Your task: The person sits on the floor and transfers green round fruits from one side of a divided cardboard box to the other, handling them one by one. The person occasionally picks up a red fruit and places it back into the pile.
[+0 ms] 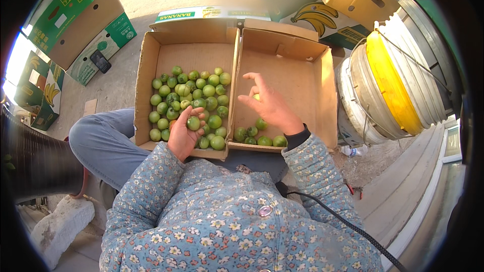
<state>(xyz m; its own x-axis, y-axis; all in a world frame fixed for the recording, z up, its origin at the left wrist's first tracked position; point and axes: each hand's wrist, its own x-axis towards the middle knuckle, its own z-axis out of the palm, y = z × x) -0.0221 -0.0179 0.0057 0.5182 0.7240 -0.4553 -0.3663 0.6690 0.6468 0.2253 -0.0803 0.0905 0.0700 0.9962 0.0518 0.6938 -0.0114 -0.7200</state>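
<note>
My left hand (184,131) is palm up over the left cardboard box (189,47), holding a green tomato (193,123) in its fingers. Many green tomatoes (208,90) of mixed sizes cover the lower part of that box. Over the right cardboard box (281,66) is my right hand (270,107), its index finger and thumb spread. A pale green tomato (256,97) shows partly between thumb and fingers; whether the hand grips it is unclear. Several green tomatoes (264,140) lie along the near edge of the right box, below this hand.
Stacked banana cartons (87,26) stand at left, with a phone (100,61) leaning there. More banana cartons (321,17) lie behind the boxes. Nested buckets (393,83) rise close on the right. A black cable (340,221) runs from the jacket; a white block (62,226) sits lower left.
</note>
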